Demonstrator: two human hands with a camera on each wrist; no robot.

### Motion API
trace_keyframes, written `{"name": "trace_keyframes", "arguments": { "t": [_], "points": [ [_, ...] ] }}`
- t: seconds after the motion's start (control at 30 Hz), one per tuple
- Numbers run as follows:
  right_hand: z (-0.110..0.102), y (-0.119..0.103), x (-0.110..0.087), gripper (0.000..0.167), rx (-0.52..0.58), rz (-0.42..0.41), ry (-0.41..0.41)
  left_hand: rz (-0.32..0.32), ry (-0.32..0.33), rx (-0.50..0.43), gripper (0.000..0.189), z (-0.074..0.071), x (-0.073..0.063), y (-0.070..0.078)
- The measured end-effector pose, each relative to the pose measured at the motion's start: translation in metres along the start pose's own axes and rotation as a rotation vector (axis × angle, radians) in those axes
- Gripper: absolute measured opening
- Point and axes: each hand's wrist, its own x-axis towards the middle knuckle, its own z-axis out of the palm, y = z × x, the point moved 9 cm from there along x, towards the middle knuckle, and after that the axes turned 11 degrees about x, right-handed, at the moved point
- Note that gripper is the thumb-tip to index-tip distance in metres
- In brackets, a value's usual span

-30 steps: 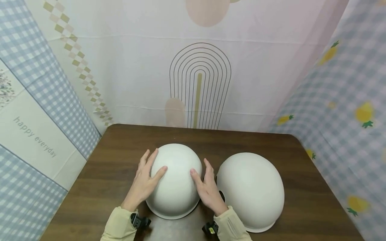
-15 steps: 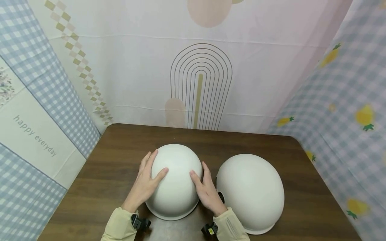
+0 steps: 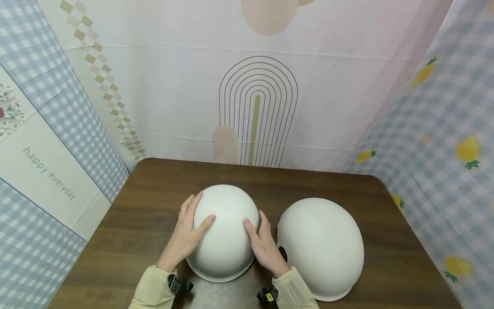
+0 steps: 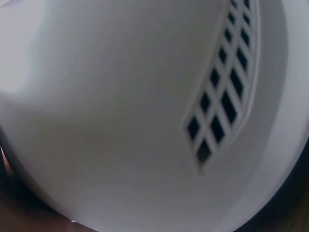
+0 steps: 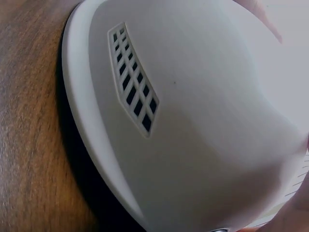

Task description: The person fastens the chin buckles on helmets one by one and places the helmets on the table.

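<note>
A white helmet (image 3: pixel 227 227) sits dome up on the table, with its rim toward the person. My left hand (image 3: pixel 184 238) rests on its left side, fingers spread along the shell and thumb lying over the top. On the opposite side my right hand (image 3: pixel 265 246) presses the shell with thumb and straight fingers. In the left wrist view the white shell (image 4: pixel 120 121) fills nearly everything, with a dark lattice vent (image 4: pixel 222 96). The right wrist view shows another lattice vent (image 5: pixel 133 79) above the rim. The helmet's inside is hidden.
A second white helmet (image 3: pixel 322 249) stands dome up just right of my right hand, a black round piece (image 3: pixel 283 253) on its left side. The brown wooden table (image 3: pixel 127 240) ends at a white patterned cloth (image 3: pixel 177 94); checked cloths hang at both sides.
My right hand's fingers have come down and inward against the helmet's side. The left hand has stayed almost still, and both helmets keep their places.
</note>
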Motion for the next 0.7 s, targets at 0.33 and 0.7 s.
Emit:
{"name": "trace_keyframes", "arguments": {
  "t": [0.33,0.7],
  "points": [
    [0.0013,0.0039,0.0028,0.090,0.012,0.041,-0.021,-0.011,-0.006,-0.006,0.075,0.0011,-0.0008,-0.0031],
    [-0.0016,0.0022,0.0029,0.088,-0.004,0.036,-0.002,-0.029,-0.008,-0.019,0.076,0.0009,-0.0020,-0.0033]
  ]
}}
